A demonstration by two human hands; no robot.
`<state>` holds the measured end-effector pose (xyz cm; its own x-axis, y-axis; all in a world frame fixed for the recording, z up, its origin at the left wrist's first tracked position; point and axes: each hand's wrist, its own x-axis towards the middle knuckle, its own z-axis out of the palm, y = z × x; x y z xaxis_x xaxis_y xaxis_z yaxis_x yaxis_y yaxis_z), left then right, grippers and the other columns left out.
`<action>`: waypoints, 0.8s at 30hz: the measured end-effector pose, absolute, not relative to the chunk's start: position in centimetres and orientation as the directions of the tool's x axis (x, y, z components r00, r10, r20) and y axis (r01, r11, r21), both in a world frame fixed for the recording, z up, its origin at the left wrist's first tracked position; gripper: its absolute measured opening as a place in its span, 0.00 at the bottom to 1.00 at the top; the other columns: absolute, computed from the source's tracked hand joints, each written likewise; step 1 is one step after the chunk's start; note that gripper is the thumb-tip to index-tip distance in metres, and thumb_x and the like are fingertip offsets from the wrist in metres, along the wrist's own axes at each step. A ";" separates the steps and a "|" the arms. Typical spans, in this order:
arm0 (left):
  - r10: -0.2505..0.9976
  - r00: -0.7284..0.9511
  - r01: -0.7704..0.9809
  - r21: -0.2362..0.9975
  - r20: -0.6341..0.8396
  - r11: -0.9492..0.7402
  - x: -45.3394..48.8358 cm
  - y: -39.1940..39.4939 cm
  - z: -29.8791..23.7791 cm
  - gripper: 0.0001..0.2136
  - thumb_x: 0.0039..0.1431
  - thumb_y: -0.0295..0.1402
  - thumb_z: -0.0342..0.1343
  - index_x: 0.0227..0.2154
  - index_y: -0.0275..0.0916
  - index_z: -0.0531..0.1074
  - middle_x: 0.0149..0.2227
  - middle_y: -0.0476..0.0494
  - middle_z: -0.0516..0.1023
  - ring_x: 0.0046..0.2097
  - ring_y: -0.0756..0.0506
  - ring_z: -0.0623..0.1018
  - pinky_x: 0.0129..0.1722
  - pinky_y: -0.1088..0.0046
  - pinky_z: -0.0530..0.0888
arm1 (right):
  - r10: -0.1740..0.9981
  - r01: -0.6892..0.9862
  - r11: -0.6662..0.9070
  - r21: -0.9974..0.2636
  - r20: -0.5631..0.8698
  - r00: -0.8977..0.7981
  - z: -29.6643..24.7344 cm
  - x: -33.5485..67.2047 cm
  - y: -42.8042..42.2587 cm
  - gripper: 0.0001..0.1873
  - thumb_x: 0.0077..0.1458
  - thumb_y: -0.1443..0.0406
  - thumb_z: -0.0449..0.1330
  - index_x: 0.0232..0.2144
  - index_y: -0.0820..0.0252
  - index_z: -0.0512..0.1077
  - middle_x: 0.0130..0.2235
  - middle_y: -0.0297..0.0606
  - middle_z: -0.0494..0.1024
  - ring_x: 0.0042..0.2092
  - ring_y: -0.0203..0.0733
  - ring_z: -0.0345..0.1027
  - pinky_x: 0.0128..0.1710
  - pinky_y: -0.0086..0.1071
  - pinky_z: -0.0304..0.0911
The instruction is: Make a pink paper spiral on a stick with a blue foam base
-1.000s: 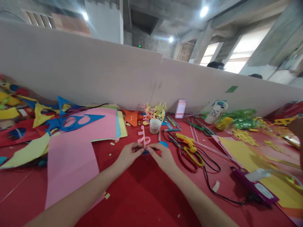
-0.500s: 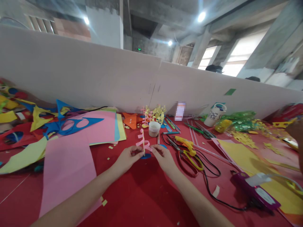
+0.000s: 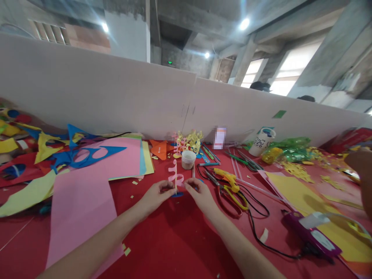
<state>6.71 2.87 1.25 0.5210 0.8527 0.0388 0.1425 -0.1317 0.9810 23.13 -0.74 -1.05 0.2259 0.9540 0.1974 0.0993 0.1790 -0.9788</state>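
A small paper plant with curled pink strips [image 3: 172,169] on a thin pale yellow stem stands upright on a blue paper disc [image 3: 178,194]. My left hand [image 3: 159,192] pinches the stem low down, just above the disc. Right beside the lowest pink curl is my right hand [image 3: 200,192], its thumb and fingertips bent but slightly apart, with nothing seen between them. A white tub [image 3: 188,159] sits just behind the plant. Further back are similar pink plants [image 3: 175,145] and a bunch of curly yellow paper pieces [image 3: 194,140].
To the right lie a yellow glue gun [image 3: 225,176], scissors [image 3: 226,201] and a purple power strip [image 3: 312,236] with its black cord. Pink sheets [image 3: 84,209] and blue offcuts [image 3: 95,157] spread on the left. Another person's hand [image 3: 359,164] shows at the right edge.
My right fingertips have come off the lowest pink strip, which now curls in closer to the stem. My left hand stays at the stem's base. The view has shifted slightly.
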 end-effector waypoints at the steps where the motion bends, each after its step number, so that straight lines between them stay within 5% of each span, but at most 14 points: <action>1: 0.852 0.522 0.138 0.982 0.040 -0.131 6.7 2.9 1.3 0.09 0.46 0.38 0.56 0.24 0.37 0.68 0.27 0.48 0.73 0.33 0.47 0.73 0.37 0.69 0.70 | 0.943 0.108 0.190 -0.976 0.212 0.258 -1.1 23.2 -0.7 0.09 0.44 0.59 0.61 0.25 0.59 0.70 0.26 0.33 0.72 0.30 0.38 0.64 0.33 0.31 0.59; 5: 0.864 0.502 0.126 0.985 0.039 -0.118 6.7 2.7 1.4 0.09 0.45 0.38 0.57 0.25 0.37 0.70 0.28 0.47 0.75 0.33 0.46 0.74 0.38 0.68 0.70 | 0.904 0.108 0.222 -0.969 0.246 0.350 -0.8 23.2 -0.8 0.09 0.44 0.59 0.61 0.23 0.59 0.68 0.24 0.30 0.68 0.27 0.36 0.61 0.31 0.30 0.58; 16: 0.801 0.595 0.113 0.979 0.071 -0.171 6.8 2.6 1.6 0.08 0.49 0.37 0.54 0.26 0.38 0.70 0.27 0.48 0.74 0.32 0.47 0.73 0.37 0.70 0.69 | 0.950 0.005 0.199 -0.980 0.194 0.244 0.5 22.6 -1.6 0.14 0.52 0.56 0.53 0.31 0.58 0.74 0.34 0.37 0.77 0.36 0.40 0.67 0.37 0.31 0.60; 24: 0.725 0.686 0.103 0.981 0.051 -0.166 6.7 2.4 1.4 0.07 0.49 0.36 0.54 0.25 0.37 0.69 0.28 0.48 0.73 0.33 0.48 0.73 0.40 0.69 0.69 | 0.960 -0.065 0.163 -0.984 0.143 0.242 0.4 22.5 -1.2 0.13 0.43 0.56 0.62 0.29 0.60 0.74 0.31 0.36 0.76 0.35 0.38 0.67 0.38 0.31 0.60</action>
<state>6.72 2.41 1.42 0.6865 0.7254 0.0510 0.1028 -0.1662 0.9807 22.52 -1.19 0.38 0.2423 0.9596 0.1430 -0.0651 0.1631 -0.9845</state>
